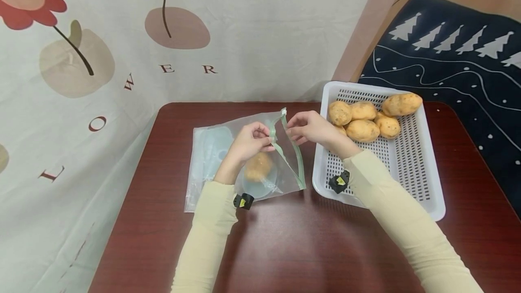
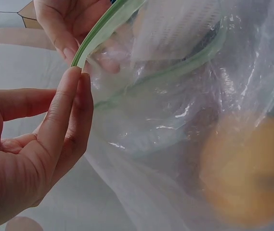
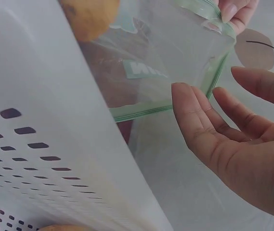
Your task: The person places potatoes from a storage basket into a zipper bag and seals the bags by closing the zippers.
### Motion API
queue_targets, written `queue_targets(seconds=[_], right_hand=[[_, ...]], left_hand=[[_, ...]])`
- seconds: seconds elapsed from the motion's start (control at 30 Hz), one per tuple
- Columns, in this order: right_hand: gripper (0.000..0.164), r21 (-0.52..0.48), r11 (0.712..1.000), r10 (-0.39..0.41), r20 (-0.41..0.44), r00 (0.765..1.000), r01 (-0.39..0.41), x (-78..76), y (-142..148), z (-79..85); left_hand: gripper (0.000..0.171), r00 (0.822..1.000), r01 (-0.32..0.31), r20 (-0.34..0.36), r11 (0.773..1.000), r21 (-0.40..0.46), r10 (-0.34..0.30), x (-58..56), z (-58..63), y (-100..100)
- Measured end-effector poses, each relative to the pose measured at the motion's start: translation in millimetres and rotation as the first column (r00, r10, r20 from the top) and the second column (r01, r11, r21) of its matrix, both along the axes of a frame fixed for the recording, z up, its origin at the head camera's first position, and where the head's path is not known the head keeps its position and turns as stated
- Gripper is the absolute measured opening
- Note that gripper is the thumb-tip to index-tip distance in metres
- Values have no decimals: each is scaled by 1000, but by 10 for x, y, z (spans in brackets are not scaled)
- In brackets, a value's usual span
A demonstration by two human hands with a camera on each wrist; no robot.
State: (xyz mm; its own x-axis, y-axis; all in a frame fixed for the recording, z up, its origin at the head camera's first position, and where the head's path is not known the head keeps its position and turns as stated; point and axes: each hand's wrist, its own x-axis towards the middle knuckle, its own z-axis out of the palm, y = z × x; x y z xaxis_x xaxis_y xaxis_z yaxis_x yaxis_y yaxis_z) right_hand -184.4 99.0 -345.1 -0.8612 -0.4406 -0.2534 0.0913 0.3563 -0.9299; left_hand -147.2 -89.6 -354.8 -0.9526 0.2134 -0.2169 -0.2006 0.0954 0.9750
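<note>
My sleeves (image 1: 395, 205) are matt cloth, the bag (image 1: 282, 168) glossy plastic, basket (image 1: 407, 162) smooth plastic, desk (image 1: 293, 248) shiny wood grain.

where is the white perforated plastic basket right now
In the head view, the white perforated plastic basket sits on the right side of the dark red table, right of the clear green-edged plastic bag, holding yellow-brown potatoes.

A clear plastic bag (image 1: 285, 180) lies across the table (image 1: 268, 243), its green-edged mouth (image 1: 300, 166) parted at the right end; one rounded, tan-yellow potato (image 1: 258, 167) rests inside, visible through the plastic.
</note>
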Motion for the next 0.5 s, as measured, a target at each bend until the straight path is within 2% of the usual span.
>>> queue_targets(seconds=[0.2, 0.5], right_hand=[[23, 1, 1000, -15, 3, 1000, 15, 16, 23, 58], [24, -22, 1000, 13, -26, 1000, -14, 14, 97, 123]], left_hand=[[9, 1000, -2, 13, 1000, 7, 1, 8, 8, -8], [8, 1000, -5, 13, 1000, -1, 5, 26, 29, -7]])
